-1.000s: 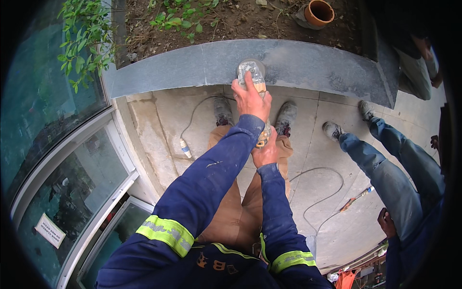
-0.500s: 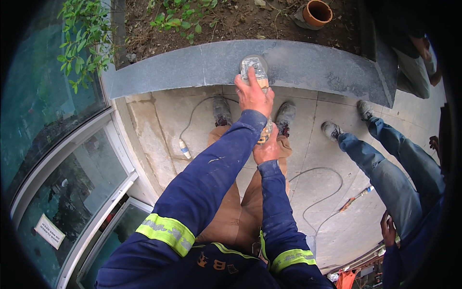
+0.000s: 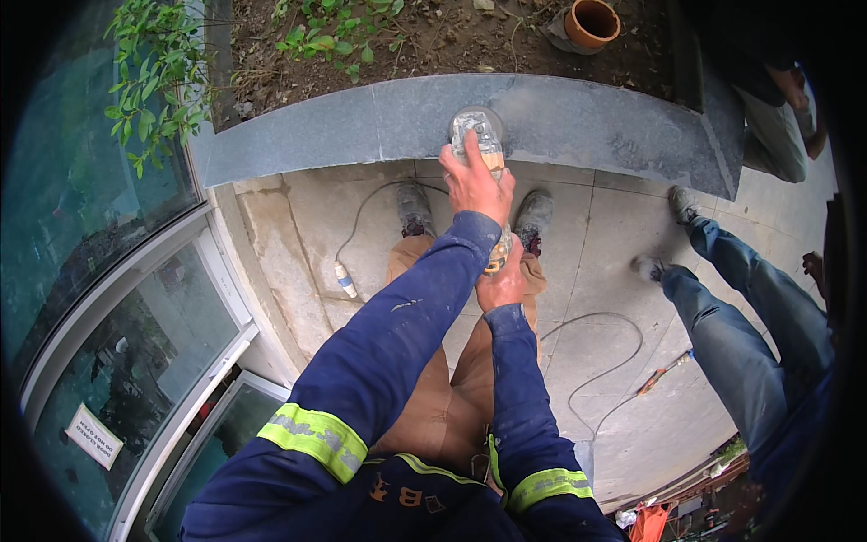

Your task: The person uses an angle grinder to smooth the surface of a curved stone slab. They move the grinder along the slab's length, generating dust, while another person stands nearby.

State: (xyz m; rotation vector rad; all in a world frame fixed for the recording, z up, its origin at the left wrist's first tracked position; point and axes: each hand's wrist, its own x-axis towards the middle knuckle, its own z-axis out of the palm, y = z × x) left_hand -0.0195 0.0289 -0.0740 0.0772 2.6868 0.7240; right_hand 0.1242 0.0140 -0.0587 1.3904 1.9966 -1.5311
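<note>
Both my hands are closed on a dusty yellow-and-grey angle grinder [image 3: 492,161]. My left hand [image 3: 476,188] wraps its front part near the head, with the forefinger stretched along the top. Lower down, my right hand [image 3: 502,282] grips the rear of the body. The round disc [image 3: 494,117] under the head rests against the grey stone ledge [image 3: 587,117], mostly covered by the tool. Pale dust marks the stone to the right of it.
Beyond the ledge lies a soil bed [image 3: 452,45] with plants and a clay pot [image 3: 592,25]. Cables with a blue-white connector [image 3: 346,280] and an orange-tipped joint [image 3: 650,382] cross the paving. A co-worker's jeans [image 3: 731,334] stand at right; a glass door [image 3: 135,352] is left.
The co-worker's nearer foot has shifted to the right, away from me, and that person's low hand has left view. My hands and the grinder stay almost in place on the ledge.
</note>
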